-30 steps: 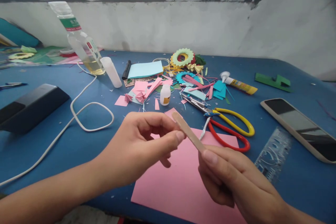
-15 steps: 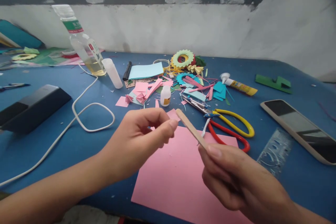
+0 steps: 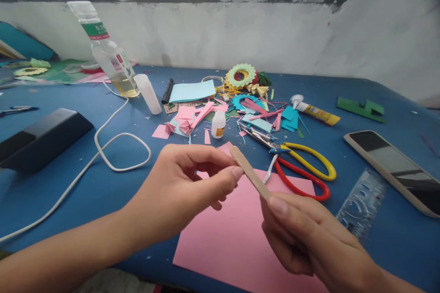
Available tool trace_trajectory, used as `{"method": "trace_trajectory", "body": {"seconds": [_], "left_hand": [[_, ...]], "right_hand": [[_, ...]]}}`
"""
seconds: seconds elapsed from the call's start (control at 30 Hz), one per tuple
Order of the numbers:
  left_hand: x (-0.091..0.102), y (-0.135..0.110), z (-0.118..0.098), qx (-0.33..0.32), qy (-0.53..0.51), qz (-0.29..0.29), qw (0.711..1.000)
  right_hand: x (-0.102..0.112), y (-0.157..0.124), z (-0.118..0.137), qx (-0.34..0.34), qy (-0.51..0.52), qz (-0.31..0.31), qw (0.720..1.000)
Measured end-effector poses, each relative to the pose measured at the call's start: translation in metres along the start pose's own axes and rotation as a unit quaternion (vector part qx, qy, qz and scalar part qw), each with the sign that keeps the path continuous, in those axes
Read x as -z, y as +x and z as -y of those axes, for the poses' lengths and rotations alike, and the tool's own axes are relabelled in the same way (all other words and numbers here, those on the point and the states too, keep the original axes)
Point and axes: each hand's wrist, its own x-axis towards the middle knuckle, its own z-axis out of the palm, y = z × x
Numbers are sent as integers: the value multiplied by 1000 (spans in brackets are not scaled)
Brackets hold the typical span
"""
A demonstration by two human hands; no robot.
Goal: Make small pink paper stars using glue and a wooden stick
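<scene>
My right hand (image 3: 309,233) pinches the lower end of a flat wooden craft stick (image 3: 248,169) between thumb and fingers. The stick tilts up to the left above a pink paper sheet (image 3: 223,242). My left hand (image 3: 195,183) has its thumb and index finger closing at the stick's left edge, near its upper part; the index fingertip is partly hidden there. Behind the stick lie scissors (image 3: 302,174) with one yellow and one red handle. A small white bottle (image 3: 218,124) with an orange label stands just beyond my left hand.
Paper scraps (image 3: 185,116) and folded paper rings (image 3: 241,75) lie at the back. A tilted clear bottle (image 3: 113,62), a white tube (image 3: 147,94), a white cable (image 3: 103,146) and a dark block (image 3: 48,137) are left. A glue tube (image 3: 319,113), phone (image 3: 395,165) and clear ruler (image 3: 364,203) are right.
My left hand has moved right, its thumb and index finger now reaching the craft stick's edge. The right hand keeps its pinch on the stick, and the view has shifted slightly.
</scene>
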Motion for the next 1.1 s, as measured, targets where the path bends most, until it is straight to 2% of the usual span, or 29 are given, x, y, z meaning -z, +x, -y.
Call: {"method": "trace_trajectory", "body": {"seconds": [0.2,0.47,0.57,0.63,0.73,0.87,1.0,1.1], "left_hand": [[-4,-2,1,16,-34,-17,999],[-4,1,1,27,-58,-23,998],[-4,0,2,22,-66,-16,997],[-3,-1,3,25,-70,-6,997],[-1,-2,5,26,-73,5,997],[1,-2,6,23,-72,7,997],[2,-2,2,29,-68,21,997],[3,-2,-1,11,-59,50,997]], "right_hand": [[-2,3,-3,-30,31,19,999],[10,2,-6,-47,158,122,979],[13,3,-6,-46,204,137,968],[12,3,-6,-38,174,121,977],[8,3,-7,3,65,64,996],[5,0,-9,49,-46,20,998],[6,0,-13,71,-81,-8,994],[7,1,-13,61,-63,3,996]]}}
